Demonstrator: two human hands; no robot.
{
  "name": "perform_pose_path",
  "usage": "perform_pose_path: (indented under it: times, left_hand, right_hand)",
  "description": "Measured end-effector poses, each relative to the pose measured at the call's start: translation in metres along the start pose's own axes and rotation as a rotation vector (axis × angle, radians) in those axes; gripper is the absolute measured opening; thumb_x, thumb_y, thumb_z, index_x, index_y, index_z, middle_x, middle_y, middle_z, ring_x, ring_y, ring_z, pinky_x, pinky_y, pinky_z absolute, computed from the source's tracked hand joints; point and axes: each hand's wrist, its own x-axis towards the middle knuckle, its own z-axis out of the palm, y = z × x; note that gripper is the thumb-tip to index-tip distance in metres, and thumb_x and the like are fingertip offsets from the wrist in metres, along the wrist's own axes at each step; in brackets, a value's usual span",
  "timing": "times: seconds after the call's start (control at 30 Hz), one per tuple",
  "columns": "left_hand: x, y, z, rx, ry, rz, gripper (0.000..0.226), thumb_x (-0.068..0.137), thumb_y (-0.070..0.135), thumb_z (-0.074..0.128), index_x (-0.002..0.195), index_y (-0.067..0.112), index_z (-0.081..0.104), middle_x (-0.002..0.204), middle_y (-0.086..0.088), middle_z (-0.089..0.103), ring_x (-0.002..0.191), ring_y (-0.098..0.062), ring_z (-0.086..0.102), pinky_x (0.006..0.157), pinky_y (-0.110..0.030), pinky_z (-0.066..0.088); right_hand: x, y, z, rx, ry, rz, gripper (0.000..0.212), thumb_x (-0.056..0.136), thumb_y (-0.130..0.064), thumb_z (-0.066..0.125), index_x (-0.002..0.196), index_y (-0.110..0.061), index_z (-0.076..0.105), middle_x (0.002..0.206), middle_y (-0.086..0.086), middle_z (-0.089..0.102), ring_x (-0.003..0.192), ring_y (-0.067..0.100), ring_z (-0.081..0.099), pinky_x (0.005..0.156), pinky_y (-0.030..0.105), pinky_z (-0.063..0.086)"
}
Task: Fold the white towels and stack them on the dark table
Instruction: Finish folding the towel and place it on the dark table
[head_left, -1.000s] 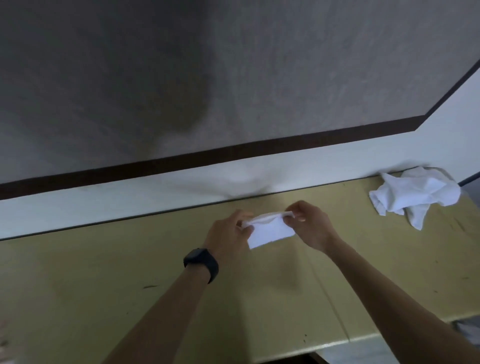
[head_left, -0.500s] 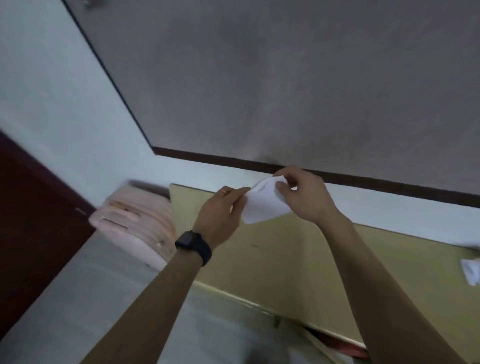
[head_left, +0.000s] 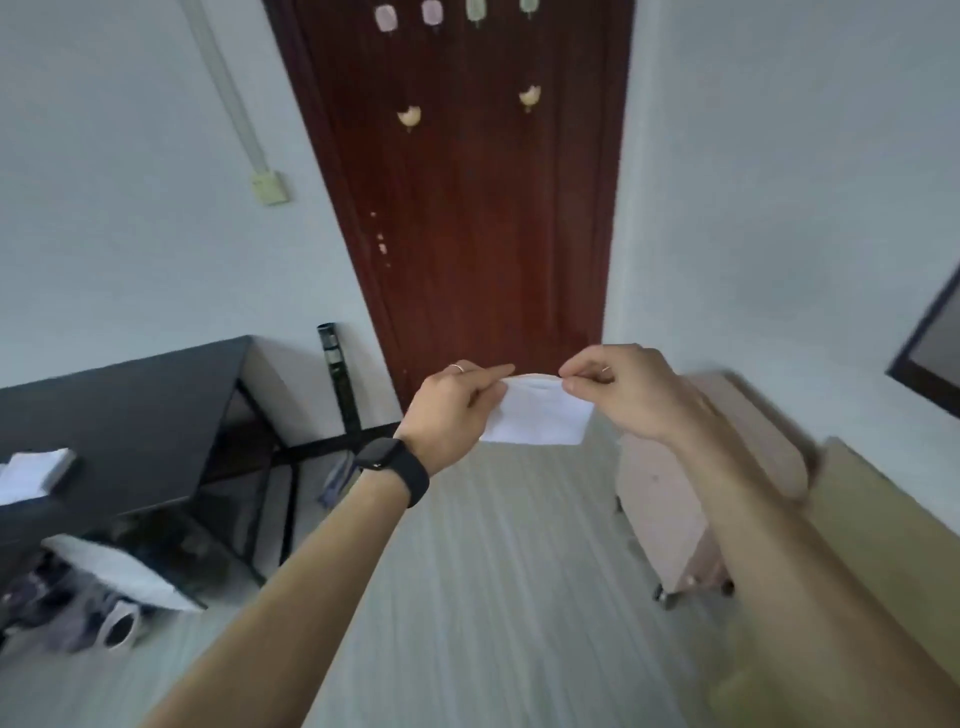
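Observation:
A small folded white towel (head_left: 540, 415) hangs in the air between my hands, over the floor in front of the door. My left hand (head_left: 457, 410), with a black watch on the wrist, pinches its upper left corner. My right hand (head_left: 623, 395) pinches the upper right corner. The dark table (head_left: 130, 415) stands at the left, well apart from my hands. A stack of folded white towels (head_left: 34, 475) lies on its near left part.
A dark red door (head_left: 478, 208) is straight ahead. A pink wheeled cabinet (head_left: 670, 509) stands at the right beside the yellow table (head_left: 872, 519). Shoes and a white pillow (head_left: 114, 577) lie under the dark table. Pale wood floor (head_left: 493, 571) stretches between the tables.
My view has swung left from the yellow table to the door and the dark table. Both hands have kept hold of the folded towel and carried it along.

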Motion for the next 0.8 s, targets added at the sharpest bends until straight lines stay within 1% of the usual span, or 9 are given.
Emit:
perform_pose_path:
  times: [0.07,0.13,0.2,0.3,0.37,0.47,0.6,0.73,0.8]
  left_hand:
    - [-0.015,-0.057,-0.058,0.046,0.056,-0.099,0.029,0.099,0.029,0.053,0.125,0.034,0.066,0.103,0.009,0.063,0.096,-0.009,0.059,0.086,-0.017,0.042]
    - [-0.033,-0.102,-0.109,0.086,0.09,-0.181,0.029,0.098,0.03,0.053,0.123,0.034,0.067,0.105,0.007,0.067,0.095,-0.01,0.06,0.086,-0.019,0.043]
    - [-0.053,-0.145,-0.156,0.119,0.136,-0.254,0.028,0.098,0.031,0.053,0.121,0.035,0.068,0.101,0.008,0.067,0.093,-0.01,0.06,0.082,-0.017,0.043]
    - [-0.076,-0.199,-0.213,0.163,0.211,-0.341,0.026,0.098,0.031,0.053,0.118,0.036,0.07,0.097,0.008,0.065,0.09,-0.007,0.058,0.076,-0.006,0.036]
    - [-0.092,-0.234,-0.246,0.189,0.258,-0.396,0.026,0.097,0.032,0.053,0.116,0.038,0.07,0.097,0.009,0.064,0.089,-0.004,0.057,0.074,-0.001,0.033]
    - [-0.114,-0.285,-0.288,0.217,0.303,-0.466,0.025,0.097,0.033,0.054,0.116,0.038,0.07,0.096,0.01,0.063,0.09,-0.004,0.057,0.077,-0.003,0.035]
    - [-0.134,-0.353,-0.332,0.198,0.359,-0.578,0.025,0.097,0.033,0.056,0.118,0.036,0.07,0.098,0.008,0.064,0.092,-0.006,0.059,0.086,-0.019,0.045]
    - [-0.136,-0.43,-0.376,0.161,0.4,-0.66,0.025,0.098,0.03,0.057,0.119,0.034,0.07,0.105,0.009,0.065,0.097,-0.005,0.059,0.089,-0.017,0.043]
    - [-0.138,-0.462,-0.393,0.155,0.412,-0.688,0.026,0.098,0.029,0.056,0.12,0.033,0.07,0.101,0.012,0.064,0.097,-0.001,0.057,0.088,-0.013,0.042]
  right_hand:
    - [0.042,-0.05,0.059,-0.031,-0.094,-0.123,0.018,0.089,-0.024,0.07,0.107,-0.024,0.074,0.094,-0.01,0.068,0.083,-0.004,0.062,0.071,0.0,0.038]
    - [0.071,-0.095,0.114,-0.074,-0.168,-0.254,0.022,0.091,-0.026,0.068,0.113,-0.024,0.071,0.096,-0.01,0.065,0.08,-0.006,0.058,0.072,0.003,0.038]
    - [0.094,-0.14,0.17,-0.102,-0.26,-0.363,0.027,0.092,-0.027,0.066,0.119,-0.025,0.068,0.099,-0.01,0.064,0.078,-0.001,0.056,0.074,0.012,0.04]
    - [0.12,-0.196,0.246,-0.056,-0.371,-0.466,0.028,0.089,-0.036,0.067,0.115,-0.028,0.067,0.101,-0.011,0.067,0.086,0.006,0.06,0.076,0.024,0.046]
    - [0.138,-0.23,0.295,-0.048,-0.419,-0.551,0.027,0.087,-0.041,0.068,0.11,-0.028,0.066,0.094,-0.012,0.066,0.087,0.011,0.061,0.071,0.029,0.046]
    - [0.163,-0.274,0.36,-0.084,-0.419,-0.67,0.024,0.096,-0.033,0.06,0.117,-0.024,0.066,0.099,-0.007,0.065,0.095,0.016,0.06,0.072,0.03,0.041]
    - [0.202,-0.316,0.432,-0.066,-0.441,-0.735,0.03,0.102,-0.034,0.048,0.128,-0.024,0.061,0.119,-0.004,0.065,0.109,0.018,0.057,0.087,0.035,0.047]
    - [0.253,-0.365,0.506,-0.023,-0.483,-0.761,0.033,0.104,-0.037,0.042,0.13,-0.025,0.059,0.122,-0.005,0.064,0.113,0.016,0.058,0.093,0.035,0.046]
    - [0.273,-0.387,0.538,-0.013,-0.52,-0.781,0.034,0.104,-0.039,0.039,0.128,-0.026,0.06,0.118,-0.005,0.065,0.111,0.017,0.059,0.092,0.037,0.047]
